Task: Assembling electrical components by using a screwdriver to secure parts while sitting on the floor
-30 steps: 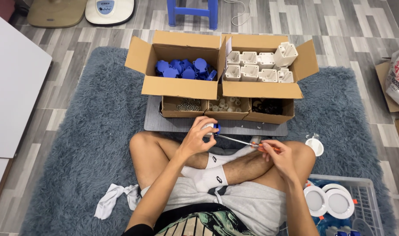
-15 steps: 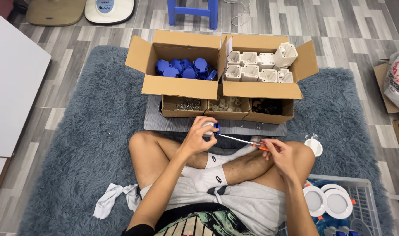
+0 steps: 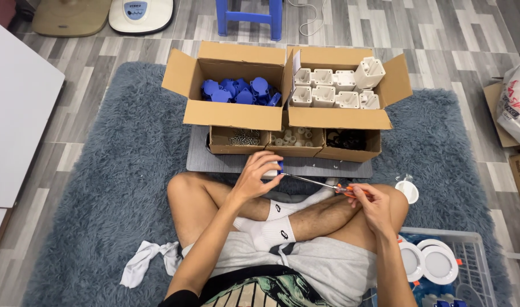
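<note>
Where the crossed legs meet, the left hand [image 3: 255,181] grasps a small white-and-blue part [image 3: 273,169]; the right hand [image 3: 371,203] grips an orange-handled screwdriver [image 3: 322,183], tip at the part. Beyond: box of blue parts [image 3: 237,91], box of white housings [image 3: 337,85].

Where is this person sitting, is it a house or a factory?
Probably a room at home used for small assembly work: the person sits cross-legged on a shaggy grey rug over wood-look flooring, with cardboard boxes of blue parts and white parts in front.

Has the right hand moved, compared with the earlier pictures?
No. The right hand stays over the right knee, below the small dark-filled box, holding the screwdriver as before.
</note>
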